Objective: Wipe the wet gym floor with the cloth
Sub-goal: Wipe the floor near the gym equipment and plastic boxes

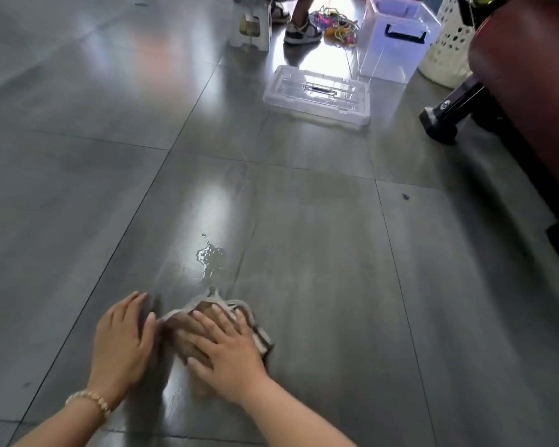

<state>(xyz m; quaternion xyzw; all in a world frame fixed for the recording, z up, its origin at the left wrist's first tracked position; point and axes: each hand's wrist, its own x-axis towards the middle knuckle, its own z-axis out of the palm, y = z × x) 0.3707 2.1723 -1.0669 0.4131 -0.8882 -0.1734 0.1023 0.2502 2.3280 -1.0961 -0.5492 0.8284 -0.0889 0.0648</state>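
A small beige cloth (254, 324) lies bunched on the grey tiled floor (320, 253) near the bottom middle. My right hand (226, 353) presses flat on top of it with straight, spread fingers. My left hand (123, 340), a bead bracelet at its wrist, lies flat on the floor just left of the cloth, its thumb at the cloth's edge. A small puddle of water (211, 257) glistens on the tile a little beyond the cloth.
A clear plastic lid (317, 95) lies on the floor ahead, a clear storage box (397, 37) behind it. A white stool (250, 25), a person's feet (300, 29) and coloured cords (336, 22) are farther back. A dark red bench (530, 91) stands at right.
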